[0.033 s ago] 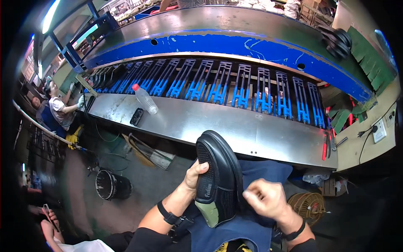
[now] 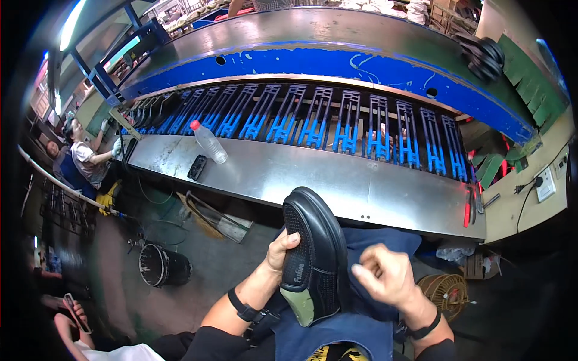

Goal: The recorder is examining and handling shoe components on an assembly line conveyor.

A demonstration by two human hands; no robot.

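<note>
Upright above my lap is a black shoe [image 2: 328,240], toe up, with a perforated side panel and a pale green patch at the heel end. My left hand [image 2: 281,251] grips it from the left, its thumb lying on the perforated panel. Just right of the shoe, and apart from it, my right hand [image 2: 388,274] hangs in the air with curled fingers. Its fingertips are blurred, and whatever they may hold cannot be made out. Dark blue cloth [image 2: 373,240] covers my lap behind and below the shoe.
Beyond the shoe runs a metal bench [image 2: 289,174] bearing a red-capped bottle [image 2: 209,143] and a black object [image 2: 197,167]. Blue clamps [image 2: 313,129] line its far side. A bucket [image 2: 162,266] stands on the floor, left. A person [image 2: 90,150] is at the far left; another's hand holds a phone [image 2: 77,313].
My right hand has risen slightly and shifted a little to the right, away from the shoe. My left hand and the shoe stay almost in place.
</note>
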